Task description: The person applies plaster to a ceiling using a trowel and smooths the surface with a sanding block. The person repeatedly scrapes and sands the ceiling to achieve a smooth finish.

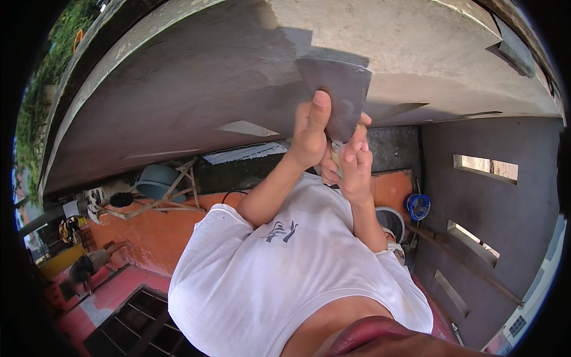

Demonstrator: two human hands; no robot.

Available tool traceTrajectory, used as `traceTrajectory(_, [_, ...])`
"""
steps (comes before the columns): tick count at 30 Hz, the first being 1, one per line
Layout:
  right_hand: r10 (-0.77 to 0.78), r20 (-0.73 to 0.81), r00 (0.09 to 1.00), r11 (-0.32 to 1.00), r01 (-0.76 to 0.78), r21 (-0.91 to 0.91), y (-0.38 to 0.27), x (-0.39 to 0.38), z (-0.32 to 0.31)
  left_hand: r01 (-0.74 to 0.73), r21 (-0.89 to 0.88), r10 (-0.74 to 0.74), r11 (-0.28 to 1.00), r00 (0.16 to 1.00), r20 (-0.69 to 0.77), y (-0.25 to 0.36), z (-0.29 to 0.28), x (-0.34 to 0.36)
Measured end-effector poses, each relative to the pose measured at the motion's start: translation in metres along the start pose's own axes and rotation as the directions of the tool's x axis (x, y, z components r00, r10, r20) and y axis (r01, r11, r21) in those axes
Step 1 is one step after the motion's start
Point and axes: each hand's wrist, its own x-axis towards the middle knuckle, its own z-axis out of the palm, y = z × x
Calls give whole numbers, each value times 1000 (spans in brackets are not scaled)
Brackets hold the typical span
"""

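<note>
A broad putty knife is held up in front of the wall, its dull grey blade widening toward the upper edge. My left hand grips the blade from its left side, thumb pressed on the near face and the other fingers partly hidden. Below the blade, my right hand is closed around the pale handle, with some fingers curled and others lying along the blade's right edge. Just beyond the blade's tip is the grey plastered wall, which has narrow slots and a shadow falling across it.
A blue-grey basin stands by a wooden frame at left. To the right are a blue bucket, a grey tub and a slotted side wall. Another person bends over at far lower left, near a dark grille.
</note>
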Motion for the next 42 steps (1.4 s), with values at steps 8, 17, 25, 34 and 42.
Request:
traceTrajectory(8, [153,16,988,977,-153,151,-4,8,-11,-65,38,68,997,994,-81,-8,7,7])
traceTrajectory(17, [197,108,974,966,-212,147,-10,14,-9,-120,28,122,992,984,-133,-7,1,2])
traceTrajectory(25, [-34,295,955,991,-6,132,19,22,-12,-215,-86,214,973,977,-16,-17,-30,-14])
traceTrajectory(34, [8,107,994,994,-20,108,22,10,-27,-23,-17,24,1000,999,35,-9,-8,1])
traceTrajectory(42, [-15,97,995,1000,14,4,23,14,-33,-15,8,15,1000,1000,2,-14,-9,1])
